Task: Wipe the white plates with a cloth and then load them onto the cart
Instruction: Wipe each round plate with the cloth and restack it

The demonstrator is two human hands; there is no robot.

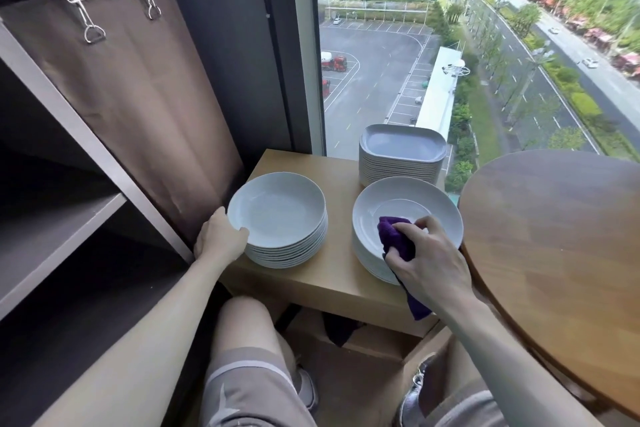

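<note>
- A low wooden desk [332, 274] stands against the window [450, 45] and carries three stacks of plates.
- The left stack of round white plates [277, 215] sits at the desk's left edge, and the right stack of round white plates [405, 198] stands beside it, apart from it.
- Behind the right stack, touching or just beside it, rises a stack of square plates [401, 156], close to the glass.
- The left hand [221, 236] grips the near-left rim of the left stack's top plate. The thumb hooks over the rim and the fingers are hidden beside the stack.
- The right hand [429, 260] has its fingers curled round a bunched purple cloth [394, 236] and presses it into the well of the right stack's top plate. A tail of cloth hangs below the wrist.
- The cart [69, 218] stands to the left with its grey shelves showing.
- A brown fabric bag [138, 97] hangs on the cart's end by metal clips [86, 17], next to the left stack.
- A round wooden table [554, 253] is at the right, its edge overlapping the right stack's rim.
</note>
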